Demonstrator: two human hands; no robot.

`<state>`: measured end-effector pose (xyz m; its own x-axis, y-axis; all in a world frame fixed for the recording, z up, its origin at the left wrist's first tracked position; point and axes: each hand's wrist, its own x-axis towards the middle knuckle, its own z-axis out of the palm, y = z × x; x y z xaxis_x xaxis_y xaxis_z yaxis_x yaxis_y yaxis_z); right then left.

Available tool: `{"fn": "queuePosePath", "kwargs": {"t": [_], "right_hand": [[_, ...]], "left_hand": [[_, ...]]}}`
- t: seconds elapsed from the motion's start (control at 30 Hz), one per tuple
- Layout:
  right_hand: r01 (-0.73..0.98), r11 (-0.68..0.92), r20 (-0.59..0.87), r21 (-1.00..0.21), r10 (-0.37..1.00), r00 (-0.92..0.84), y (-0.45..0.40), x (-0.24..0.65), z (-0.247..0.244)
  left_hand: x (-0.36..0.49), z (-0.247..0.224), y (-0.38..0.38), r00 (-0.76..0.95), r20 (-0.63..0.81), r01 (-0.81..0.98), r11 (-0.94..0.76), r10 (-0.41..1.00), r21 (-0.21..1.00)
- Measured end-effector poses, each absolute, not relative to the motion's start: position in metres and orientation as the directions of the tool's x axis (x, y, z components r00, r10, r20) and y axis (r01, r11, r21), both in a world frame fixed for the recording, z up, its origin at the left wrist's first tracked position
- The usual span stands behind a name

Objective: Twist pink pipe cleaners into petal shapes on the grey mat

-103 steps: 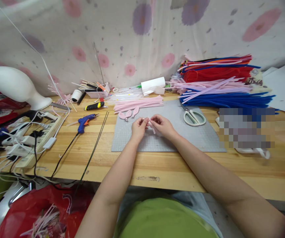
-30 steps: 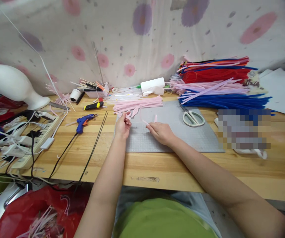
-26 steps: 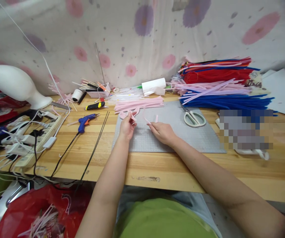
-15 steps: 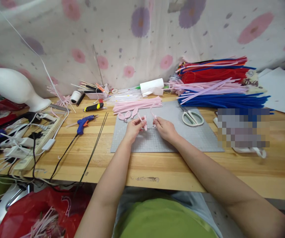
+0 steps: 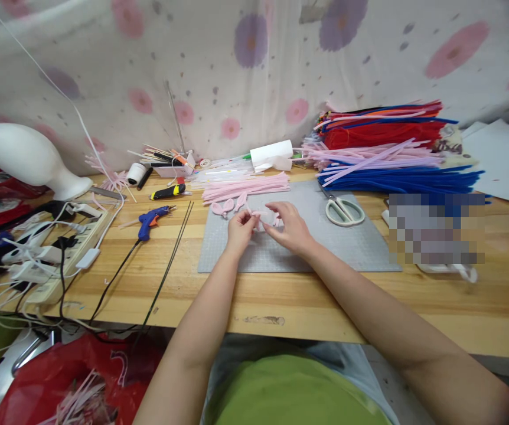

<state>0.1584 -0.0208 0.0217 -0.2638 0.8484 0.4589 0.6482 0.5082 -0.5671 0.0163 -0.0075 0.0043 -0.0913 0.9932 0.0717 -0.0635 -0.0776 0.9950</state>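
Observation:
My left hand (image 5: 241,232) is closed, thumb and fingertips pinching a pink pipe cleaner (image 5: 261,216) above the grey cutting mat (image 5: 334,251). My right hand (image 5: 293,229) is close on its right, thumb and fingers spread apart around the pipe cleaner's curved part. The thumb reaches toward the left fingertips; whether it touches the pipe cleaner I cannot tell. Just behind my left hand, pink petal-like loops (image 5: 222,208) lie on the mat. A bundle of straight pink pipe cleaners (image 5: 245,188) rests along the mat's back edge. Scissors with pale green handles (image 5: 345,211) lie to the right.
A blue glue gun (image 5: 150,221), a utility knife (image 5: 167,192) and two dark thin rods (image 5: 168,268) lie left. Farther left are a cabled power strip (image 5: 75,251) and white foam head (image 5: 24,154). Blue pipe cleaners (image 5: 396,179) are piled at back right; a red bag (image 5: 28,383) hangs below.
My right hand has gone from a pinch to spread fingers and moved left, nearer my left hand. The pink pipe cleaner now curves between the hands. My left hand has shifted slightly.

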Motion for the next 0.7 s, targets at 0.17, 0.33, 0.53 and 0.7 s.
{"fn": "queuePosePath", "kwargs": {"t": [0.17, 0.33, 0.53, 0.7], "right_hand": [[0.394, 0.499, 0.469, -0.772, 0.865, -0.176, -0.024, 0.151, 0.031], [0.272, 0.309, 0.307, -0.911, 0.95, -0.05, -0.011, 0.154, 0.016], [0.234, 0.251, 0.214, -0.939, 0.961, -0.173, 0.005, 0.164, 0.0], [0.401, 0.396, 0.29, -0.826, 0.909, -0.3, 0.001, 0.165, 0.006]], "left_hand": [[0.021, 0.002, -0.009, -0.121, 0.165, 0.042, -0.161, 0.979, 0.986], [0.024, 0.008, -0.011, -0.071, 0.017, -0.187, -0.03, 0.997, 0.982], [0.016, 0.015, -0.011, 0.08, -0.046, -0.429, 0.076, 0.996, 0.9], [0.011, 0.014, -0.009, 0.072, -0.06, -0.439, 0.086, 0.996, 0.895]]}}
